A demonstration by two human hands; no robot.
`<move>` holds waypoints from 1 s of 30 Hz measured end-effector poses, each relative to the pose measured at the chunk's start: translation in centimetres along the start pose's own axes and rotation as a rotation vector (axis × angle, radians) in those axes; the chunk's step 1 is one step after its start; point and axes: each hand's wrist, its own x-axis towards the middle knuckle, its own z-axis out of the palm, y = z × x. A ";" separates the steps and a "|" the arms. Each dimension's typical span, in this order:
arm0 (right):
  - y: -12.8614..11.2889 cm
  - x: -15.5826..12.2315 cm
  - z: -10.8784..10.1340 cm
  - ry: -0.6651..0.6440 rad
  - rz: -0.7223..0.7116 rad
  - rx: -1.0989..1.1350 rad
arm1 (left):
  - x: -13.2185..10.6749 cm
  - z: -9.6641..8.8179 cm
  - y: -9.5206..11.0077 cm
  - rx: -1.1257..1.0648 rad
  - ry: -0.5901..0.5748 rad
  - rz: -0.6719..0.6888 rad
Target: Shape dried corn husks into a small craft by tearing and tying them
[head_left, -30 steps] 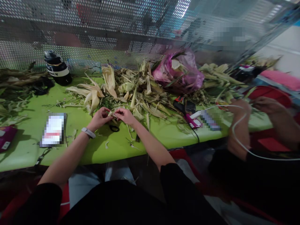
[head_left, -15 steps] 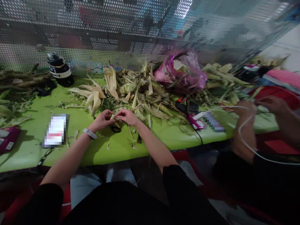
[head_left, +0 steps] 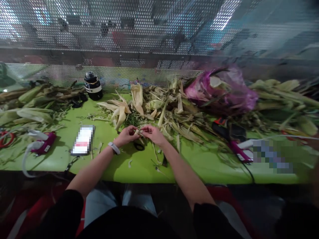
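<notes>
A: What do your hands have hold of?

B: Your left hand and right hand almost meet, fingertips pinched together on a small pale piece between them. Your fingers cover much of it, so you can't make out its full shape.

A: What else near you is hard to read?

B: Just on your side of the hands lies a dark ring; I can't tell what it belongs to. Beyond your right hand, leaves in the husk pile overlap too thickly to separate. Farther right, the pink plastic bag hides most of its contents. Nearer you on that side, pixelation masks a flat object, and it covers the screen of the phone left of your left hand. The frame cuts off husks at both edges.

A: And the surface, the room?

B: Your hands work above a bright green, slightly shiny counter, littered with scraps. A black bottle with a white band stands beyond your left hand, to its left. Behind everything, a perforated screen crosses the view; shapes through it are blurred. Below the counter's near edge, it's dim, with red patches beside your legs.
</notes>
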 end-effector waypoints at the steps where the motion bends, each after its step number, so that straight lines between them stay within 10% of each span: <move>1: 0.0 0.0 0.1 0.007 0.001 0.013 | -0.1 0.0 0.0 -0.007 -0.006 0.002; 16: -0.8 -0.1 1.0 0.023 -0.030 0.073 | 0.0 -0.1 1.1 -0.215 -0.016 -0.128; 30: -1.3 -0.9 1.0 0.174 -0.335 -0.439 | 0.1 0.0 1.2 -0.194 0.025 -0.143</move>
